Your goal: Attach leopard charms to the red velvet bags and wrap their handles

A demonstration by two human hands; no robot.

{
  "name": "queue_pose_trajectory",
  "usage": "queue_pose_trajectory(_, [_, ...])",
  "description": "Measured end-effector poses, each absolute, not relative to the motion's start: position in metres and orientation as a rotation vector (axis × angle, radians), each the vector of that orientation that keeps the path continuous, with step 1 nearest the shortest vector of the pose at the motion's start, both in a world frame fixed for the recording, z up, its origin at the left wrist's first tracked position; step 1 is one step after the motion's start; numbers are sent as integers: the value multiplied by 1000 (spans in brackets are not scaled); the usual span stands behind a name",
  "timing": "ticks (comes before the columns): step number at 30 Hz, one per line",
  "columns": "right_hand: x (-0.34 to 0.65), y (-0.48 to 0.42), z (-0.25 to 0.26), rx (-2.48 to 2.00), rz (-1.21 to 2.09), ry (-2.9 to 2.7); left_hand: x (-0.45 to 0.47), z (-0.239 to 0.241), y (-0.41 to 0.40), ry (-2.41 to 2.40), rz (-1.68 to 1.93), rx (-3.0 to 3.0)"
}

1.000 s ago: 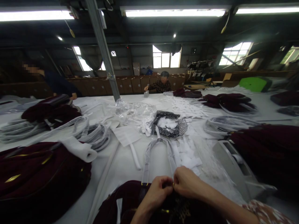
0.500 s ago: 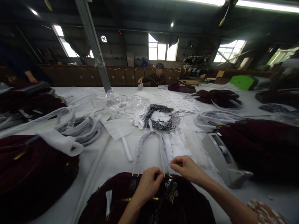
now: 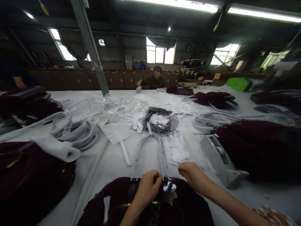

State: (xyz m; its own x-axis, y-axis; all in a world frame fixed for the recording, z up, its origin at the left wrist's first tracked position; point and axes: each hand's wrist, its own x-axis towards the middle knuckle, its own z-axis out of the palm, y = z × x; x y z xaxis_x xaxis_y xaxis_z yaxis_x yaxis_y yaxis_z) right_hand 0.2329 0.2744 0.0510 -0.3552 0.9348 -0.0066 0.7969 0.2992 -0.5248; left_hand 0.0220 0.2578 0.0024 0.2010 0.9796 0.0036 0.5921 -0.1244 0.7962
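Observation:
A dark maroon bag (image 3: 185, 204) with gold zips lies in front of me, its wrapped handle (image 3: 138, 153) standing up at the far side. Curled at the bag's top edge, between the handle's two bases, is my left hand (image 3: 148, 186). Its fingers are closed, and what they pinch is hidden. A charm (image 3: 171, 196) with pale and patterned pieces hangs on the bag just right of that hand. My right hand (image 3: 191, 175) hovers past the bag's upper right edge, fingers bent together; I cannot make out anything in them.
A grey tape dispenser (image 3: 221, 160) stands to the right beside another maroon bag (image 3: 256, 147). More maroon bags (image 3: 30, 185) lie left. Ahead are a black-and-white knitted piece (image 3: 174, 122) holding white scraps, and clear plastic (image 3: 117, 105). A person (image 3: 156, 80) works across the table.
My right hand has drawn away from the handle's right base, slightly to the right and nearer me. My left hand stays at the bag's top edge. The whole view has shifted slightly.

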Motion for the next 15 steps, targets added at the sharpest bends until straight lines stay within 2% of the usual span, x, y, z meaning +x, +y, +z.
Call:
queue_pose_trajectory(9, [252,264,41,-1665,423,-2472,24,2,258,1473,756,1790])
queue_pose_trajectory(15, [240,267,59,-1310,522,-2310,19,9,262,1460,1038,1440])
